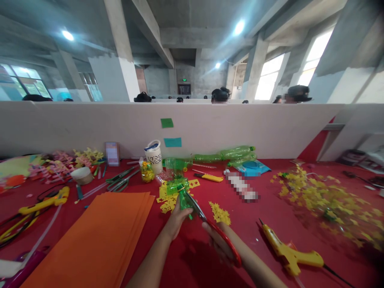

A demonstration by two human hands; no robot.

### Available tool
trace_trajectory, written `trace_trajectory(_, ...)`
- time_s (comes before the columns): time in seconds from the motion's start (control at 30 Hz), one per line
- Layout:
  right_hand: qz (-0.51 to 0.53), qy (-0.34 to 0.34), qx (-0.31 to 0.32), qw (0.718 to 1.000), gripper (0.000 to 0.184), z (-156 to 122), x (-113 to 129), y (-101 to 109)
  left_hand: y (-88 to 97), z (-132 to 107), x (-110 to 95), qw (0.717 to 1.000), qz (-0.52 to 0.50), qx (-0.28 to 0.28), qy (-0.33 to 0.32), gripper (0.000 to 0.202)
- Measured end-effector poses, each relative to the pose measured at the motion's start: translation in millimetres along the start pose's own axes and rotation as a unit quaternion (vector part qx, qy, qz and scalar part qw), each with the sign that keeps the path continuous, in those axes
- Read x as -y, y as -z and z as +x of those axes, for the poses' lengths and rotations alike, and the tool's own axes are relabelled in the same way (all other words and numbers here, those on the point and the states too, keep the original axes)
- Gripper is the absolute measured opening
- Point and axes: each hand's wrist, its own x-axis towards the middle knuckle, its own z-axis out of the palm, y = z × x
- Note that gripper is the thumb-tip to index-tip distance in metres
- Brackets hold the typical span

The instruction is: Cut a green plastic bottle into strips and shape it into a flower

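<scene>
My left hand (177, 218) is closed around a cut piece of green plastic bottle (185, 202), held above the red tabletop. In my right hand (220, 242) is a pair of red-handled scissors (217, 229); the blades reach up to the green plastic near my left fingers. Whether the blades are cutting into it I cannot tell. Just behind lie more green bottle parts (174, 168) and yellow sheets with star cutouts (193, 184). A small heap of yellow stars (220, 213) lies beyond my right hand.
Orange sheets (87, 236) are stacked at left, near a yellow glue gun (45, 202). Another yellow glue gun (288, 250) lies at right, before a yellow-star decoration (327, 200). A yellow utility knife (208, 177), a white cup (154, 157) and green bottles (237, 153) stand or lie near the white partition (210, 124).
</scene>
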Motion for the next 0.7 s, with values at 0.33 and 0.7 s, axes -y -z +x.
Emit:
trace_trajectory(0.33, 0.067, -0.02, 0.038, 0.997, 0.059, -4, -8, -16, 6.6, 15, -6, 0.993, -0.081, -0.088, -0.008, 0.037)
trace_trajectory(0.7, -0.169, 0.045, -0.014, 0.985, 0.055, -13, -10, 8, 24.7, 17, -31, 0.972, -0.218, -0.092, -0.003, 0.022)
